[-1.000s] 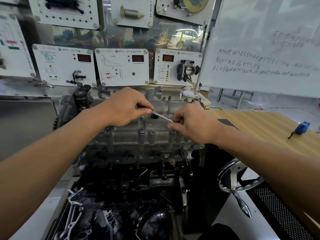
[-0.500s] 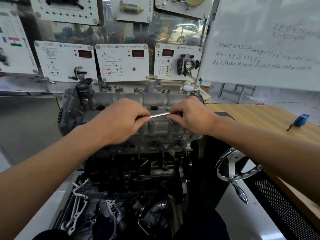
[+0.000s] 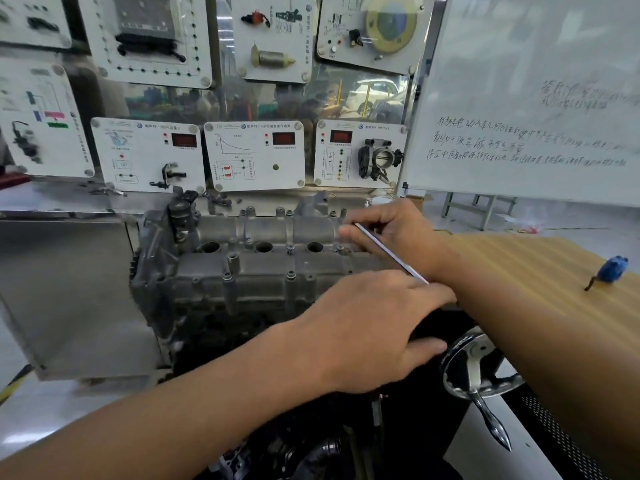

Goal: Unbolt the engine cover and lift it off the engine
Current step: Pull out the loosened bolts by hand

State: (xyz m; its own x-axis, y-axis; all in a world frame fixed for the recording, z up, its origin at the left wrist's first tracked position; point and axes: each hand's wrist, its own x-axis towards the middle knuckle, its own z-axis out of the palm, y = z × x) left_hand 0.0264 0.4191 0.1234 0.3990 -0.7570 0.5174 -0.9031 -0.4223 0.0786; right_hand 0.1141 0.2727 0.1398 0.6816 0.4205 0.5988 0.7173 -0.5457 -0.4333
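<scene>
The grey cast engine cover [image 3: 263, 268] sits on top of the dark engine block [image 3: 221, 327], with three round holes and several bolts along its ribs showing. My right hand [image 3: 394, 233] is at the cover's far right end, pinching the upper end of a thin flat metal wrench [image 3: 391, 252]. The wrench slants down to the right, and its lower end disappears behind the fingers of my left hand [image 3: 374, 327]. That hand lies palm down over the cover's near right corner, hiding it. Its grip on the wrench is hidden.
A chrome handwheel with a handle [image 3: 481, 372] sticks out right of the engine. Behind it is a wooden table [image 3: 540, 271] with a small blue object [image 3: 613, 268]. A whiteboard [image 3: 519, 98] stands at right. Training panels [image 3: 252, 154] line the back, and a metal cabinet [image 3: 69, 289] stands left.
Both hands have shifted to the cover's right end. The wrench has swung from nearly level to a steep slant, and my left hand now sits lower and nearer than my right.
</scene>
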